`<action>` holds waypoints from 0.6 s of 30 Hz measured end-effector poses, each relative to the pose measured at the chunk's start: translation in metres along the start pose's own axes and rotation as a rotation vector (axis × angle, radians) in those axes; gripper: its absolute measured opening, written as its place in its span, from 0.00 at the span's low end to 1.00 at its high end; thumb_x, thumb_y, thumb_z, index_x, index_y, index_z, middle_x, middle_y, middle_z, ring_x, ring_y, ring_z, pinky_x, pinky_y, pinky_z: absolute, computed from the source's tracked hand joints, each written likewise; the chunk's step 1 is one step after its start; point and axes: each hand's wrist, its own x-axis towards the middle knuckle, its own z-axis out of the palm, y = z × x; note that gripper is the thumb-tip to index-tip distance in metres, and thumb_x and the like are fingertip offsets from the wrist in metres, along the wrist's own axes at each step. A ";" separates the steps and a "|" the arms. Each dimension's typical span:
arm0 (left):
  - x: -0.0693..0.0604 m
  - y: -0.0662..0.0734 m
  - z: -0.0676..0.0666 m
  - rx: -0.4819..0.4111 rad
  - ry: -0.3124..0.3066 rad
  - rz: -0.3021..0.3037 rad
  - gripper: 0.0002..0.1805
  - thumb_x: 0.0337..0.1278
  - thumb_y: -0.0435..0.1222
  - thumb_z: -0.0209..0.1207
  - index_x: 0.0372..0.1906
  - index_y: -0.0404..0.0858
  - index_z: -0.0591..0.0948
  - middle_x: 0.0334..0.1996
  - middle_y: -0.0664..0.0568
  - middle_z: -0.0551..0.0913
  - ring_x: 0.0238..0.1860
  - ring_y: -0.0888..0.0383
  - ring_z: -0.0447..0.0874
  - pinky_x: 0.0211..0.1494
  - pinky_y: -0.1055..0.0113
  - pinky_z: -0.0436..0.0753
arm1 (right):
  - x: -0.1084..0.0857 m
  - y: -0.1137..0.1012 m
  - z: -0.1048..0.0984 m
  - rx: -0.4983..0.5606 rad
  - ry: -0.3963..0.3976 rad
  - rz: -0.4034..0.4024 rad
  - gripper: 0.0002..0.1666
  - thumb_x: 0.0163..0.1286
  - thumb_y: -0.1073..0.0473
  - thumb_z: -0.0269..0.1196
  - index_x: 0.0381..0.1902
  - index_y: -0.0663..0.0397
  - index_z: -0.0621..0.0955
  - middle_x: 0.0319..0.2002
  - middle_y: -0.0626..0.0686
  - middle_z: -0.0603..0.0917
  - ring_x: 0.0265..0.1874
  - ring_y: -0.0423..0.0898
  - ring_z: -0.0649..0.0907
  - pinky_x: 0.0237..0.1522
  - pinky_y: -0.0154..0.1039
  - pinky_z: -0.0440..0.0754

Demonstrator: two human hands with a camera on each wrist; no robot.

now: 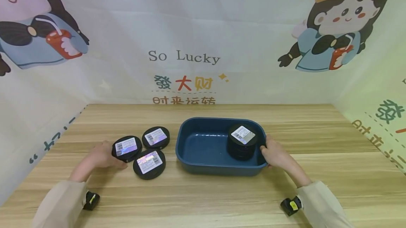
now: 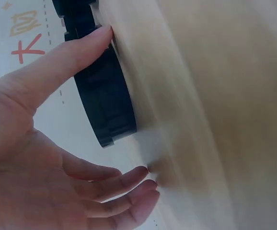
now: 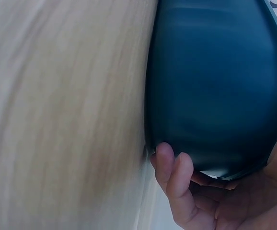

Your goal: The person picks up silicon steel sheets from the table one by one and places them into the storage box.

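Three containers lie left of the basin on the table.

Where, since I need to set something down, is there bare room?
Bare tabletop lies right of the right hand and, nearer, between the sleeves. Inside the blue tub, floor shows left of the black stack. It's crowded around the left hand and three round black containers.

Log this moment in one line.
left hand: thumb against leftmost disc | right hand: gripping tray, right end | cylinder: inside tray | other two discs: on table
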 end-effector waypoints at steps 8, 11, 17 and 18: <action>0.005 0.007 0.000 0.029 -0.056 -0.045 0.49 0.24 0.53 0.70 0.40 0.13 0.64 0.32 0.29 0.70 0.35 0.39 0.70 0.40 0.48 0.72 | 0.001 0.001 0.000 0.010 0.001 0.011 0.16 0.61 0.68 0.43 0.45 0.76 0.62 0.26 0.66 0.73 0.08 0.47 0.76 0.12 0.38 0.75; 0.008 0.010 0.001 0.030 -0.048 -0.024 0.48 0.24 0.53 0.69 0.39 0.14 0.64 0.30 0.31 0.70 0.34 0.41 0.70 0.37 0.51 0.73 | 0.001 0.001 0.000 0.003 0.001 0.010 0.16 0.62 0.68 0.43 0.45 0.76 0.62 0.26 0.67 0.74 0.08 0.47 0.76 0.12 0.38 0.74; 0.013 0.013 0.003 0.064 -0.042 -0.003 0.40 0.27 0.49 0.68 0.34 0.17 0.67 0.27 0.36 0.69 0.32 0.43 0.69 0.34 0.54 0.72 | 0.000 0.000 -0.001 0.005 -0.004 0.015 0.16 0.62 0.68 0.43 0.45 0.76 0.62 0.28 0.69 0.74 0.08 0.47 0.76 0.13 0.38 0.75; 0.013 0.014 0.003 0.068 -0.042 -0.004 0.39 0.27 0.49 0.68 0.33 0.17 0.67 0.26 0.36 0.69 0.31 0.43 0.69 0.34 0.54 0.72 | 0.000 0.000 -0.001 0.005 -0.005 0.015 0.16 0.62 0.68 0.43 0.46 0.76 0.61 0.29 0.70 0.74 0.08 0.47 0.76 0.13 0.38 0.75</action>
